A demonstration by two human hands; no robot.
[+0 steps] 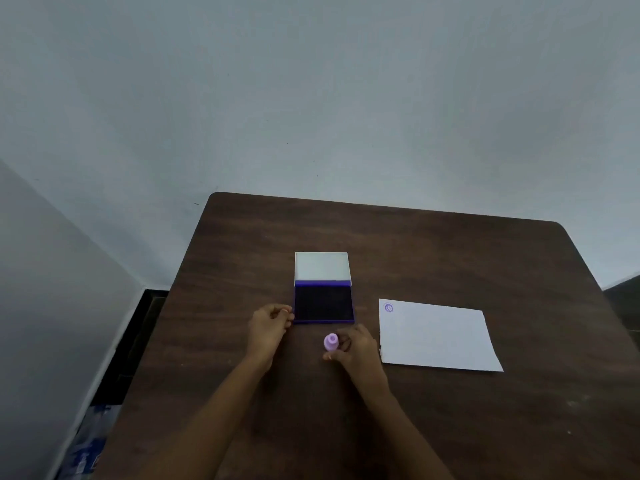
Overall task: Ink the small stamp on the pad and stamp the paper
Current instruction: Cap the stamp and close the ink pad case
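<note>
- Across the lower half of the head view, a dark wooden table fills the frame; its far edge runs from upper centre to the right, with rounded corners, and its left edge slants down toward the lower left.
- Bare tabletop lies open along the far edge, at the right beyond the paper, and across the lower right.
- At centre sits the ink pad, lid raised behind it, dark inked face exposed.
- Right of the pad, apart from it, lies the white paper, with one purple round stamp mark in its upper-left corner.
- Left hand rests at the pad's lower-left corner, fingers curled, fingertips touching or just beside the case edge; it holds nothing that shows.
- Right hand sits just below the pad, fingers and thumb closed around the small lilac stamp, which stands upright at the hand's left side, between pad and paper.
</note>
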